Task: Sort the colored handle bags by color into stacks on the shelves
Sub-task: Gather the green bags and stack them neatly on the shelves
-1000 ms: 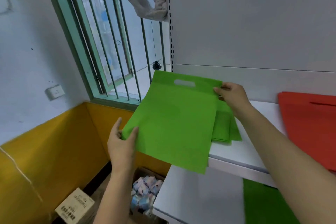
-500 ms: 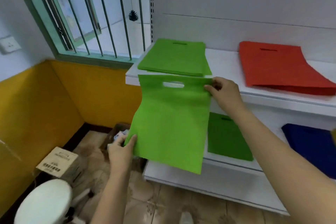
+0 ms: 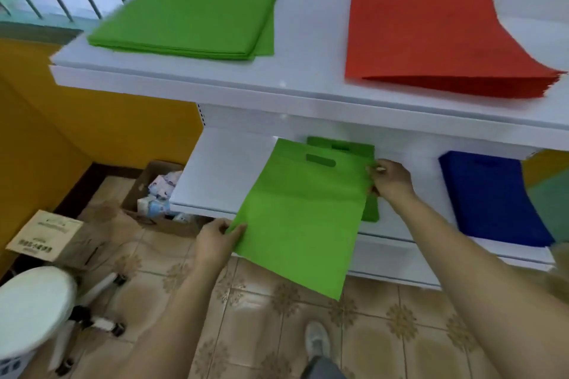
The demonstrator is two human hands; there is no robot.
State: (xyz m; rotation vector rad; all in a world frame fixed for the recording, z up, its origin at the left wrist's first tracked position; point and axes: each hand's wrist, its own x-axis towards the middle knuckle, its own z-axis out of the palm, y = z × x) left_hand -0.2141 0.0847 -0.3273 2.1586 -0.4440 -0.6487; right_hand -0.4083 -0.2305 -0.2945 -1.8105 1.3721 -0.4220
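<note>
Nearest you, your shoe [image 3: 317, 338] stands on the patterned floor tiles [image 3: 400, 326], with a white stool [image 3: 30, 308] at near left. Your left hand [image 3: 215, 240] pinches the lower left corner of a green handle bag [image 3: 303, 215], thumb on top. Your right hand [image 3: 391, 178] pinches its upper right edge, just right of the handle cutout. The bag hangs spread between both hands, tilted, its far end over the lower shelf [image 3: 221, 175] and covering most of a green bag stack [image 3: 371, 209] lying there. A blue bag stack [image 3: 489, 197] lies to the right on that shelf. Farther off, the upper shelf [image 3: 308, 40] carries a green stack [image 3: 191, 15] at left and a red stack [image 3: 431, 37] at right.
</note>
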